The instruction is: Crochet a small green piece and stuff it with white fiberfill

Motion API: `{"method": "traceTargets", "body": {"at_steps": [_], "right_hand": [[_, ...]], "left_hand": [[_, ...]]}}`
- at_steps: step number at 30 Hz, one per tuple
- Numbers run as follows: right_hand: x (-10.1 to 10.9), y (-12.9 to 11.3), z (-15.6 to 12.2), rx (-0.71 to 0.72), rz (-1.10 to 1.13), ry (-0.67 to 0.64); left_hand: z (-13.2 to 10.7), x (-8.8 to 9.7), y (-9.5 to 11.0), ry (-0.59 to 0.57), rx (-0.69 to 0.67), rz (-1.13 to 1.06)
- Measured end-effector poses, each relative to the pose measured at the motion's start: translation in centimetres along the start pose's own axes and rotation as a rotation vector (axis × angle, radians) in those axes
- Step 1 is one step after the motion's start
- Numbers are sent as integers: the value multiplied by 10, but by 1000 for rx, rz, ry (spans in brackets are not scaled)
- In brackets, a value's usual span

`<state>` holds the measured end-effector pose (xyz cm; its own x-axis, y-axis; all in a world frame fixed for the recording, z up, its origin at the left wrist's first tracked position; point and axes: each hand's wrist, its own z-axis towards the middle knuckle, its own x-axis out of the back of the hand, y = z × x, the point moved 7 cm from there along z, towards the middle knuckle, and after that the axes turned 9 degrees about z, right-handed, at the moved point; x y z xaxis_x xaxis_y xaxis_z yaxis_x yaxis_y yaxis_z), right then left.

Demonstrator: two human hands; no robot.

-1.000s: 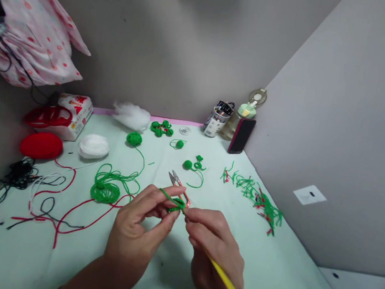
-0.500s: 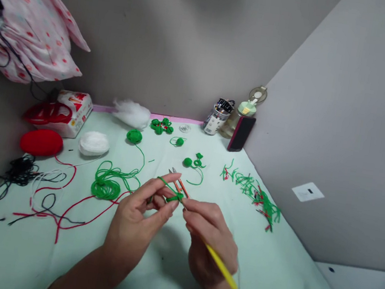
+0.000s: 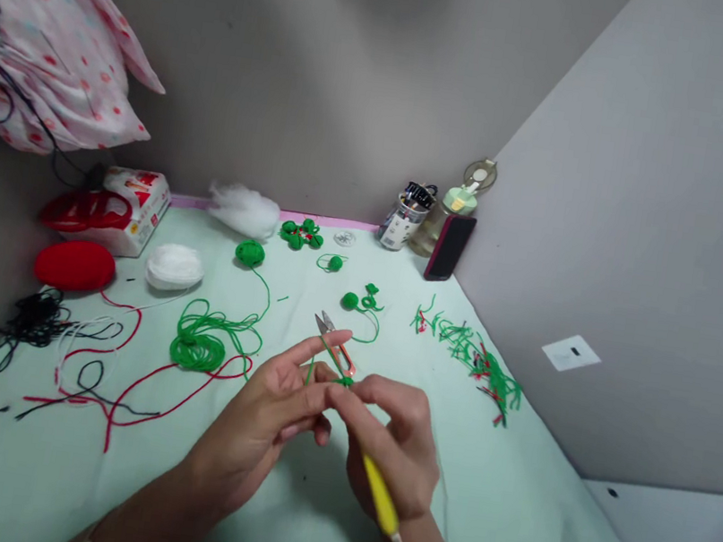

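My left hand (image 3: pixel 269 411) pinches a small piece of green crochet (image 3: pixel 346 381) between thumb and fingers. Its index finger is stretched out, with green yarn (image 3: pixel 333 355) running over it down to the piece. In my right hand (image 3: pixel 397 439) is a crochet hook with a yellow handle (image 3: pixel 380 494), which slants down towards me. The hook's tip is hidden among the fingers at the green piece, where both hands meet. Just beyond them, orange-handled thread snips (image 3: pixel 327 323) lie on the cloth, partly covered by my left index finger.
On the left lie a green yarn coil (image 3: pixel 197 350), red yarn (image 3: pixel 75 264), white yarn (image 3: pixel 174 268) and black yarn (image 3: pixel 37 316). Fibre stuffing (image 3: pixel 245 211) and small green balls (image 3: pixel 350 301) sit farther back. Yarn scraps (image 3: pixel 483 368), a phone (image 3: pixel 450 248) and a pen cup (image 3: pixel 401 221) are right.
My right hand has tilted, bringing the yellow handle steeper and further left. My left hand has turned, its index finger raised, and the green piece has shifted slightly right. The view has moved slightly.
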<state>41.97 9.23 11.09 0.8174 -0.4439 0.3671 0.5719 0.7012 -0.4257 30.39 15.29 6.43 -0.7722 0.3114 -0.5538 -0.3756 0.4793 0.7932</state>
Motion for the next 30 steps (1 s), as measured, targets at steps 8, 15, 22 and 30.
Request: {"method": "traceTargets", "body": {"at_steps": [8,15,22,30], "right_hand": [[0,38,11,-483,721,210],[-4,19,8,-308,346,97],[1,15,6,-229,265,66],[-5,47,6,-592,823,203]], "left_hand": [[-1,4,16,6,-117,106],[-2,6,4,128,-161,132],[2,1,-3,3,56,-94],[1,5,8,57,-91,143]]}}
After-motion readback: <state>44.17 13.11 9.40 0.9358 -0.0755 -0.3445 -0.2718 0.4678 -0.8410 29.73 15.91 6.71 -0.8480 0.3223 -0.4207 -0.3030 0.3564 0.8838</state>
